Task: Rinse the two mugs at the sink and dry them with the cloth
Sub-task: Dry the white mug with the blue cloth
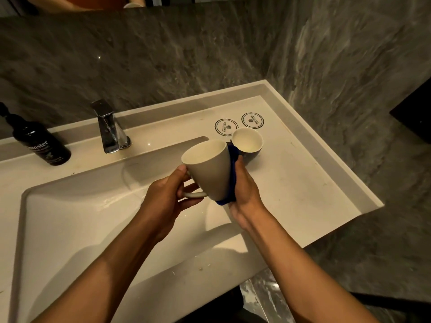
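A white mug (pixel 208 167) is held upright above the sink basin's right side. My left hand (pixel 166 194) grips its handle, thumb by the rim and fingers through the loop. My right hand (pixel 245 194) presses a blue cloth (pixel 232 173) against the mug's right wall, fingers curled round the cloth. The second mug (pixel 247 141), white inside, stands upright on the counter just behind the cloth, partly hidden by it.
The sink basin (pixel 77 217) fills the lower left, with a chrome faucet (pixel 109 129) behind it. A dark pump bottle (pixel 38 141) stands at the far left. Two round coasters (pixel 253 120) lie on the counter (pixel 303 183) behind the mugs. Stone wall at the back and right.
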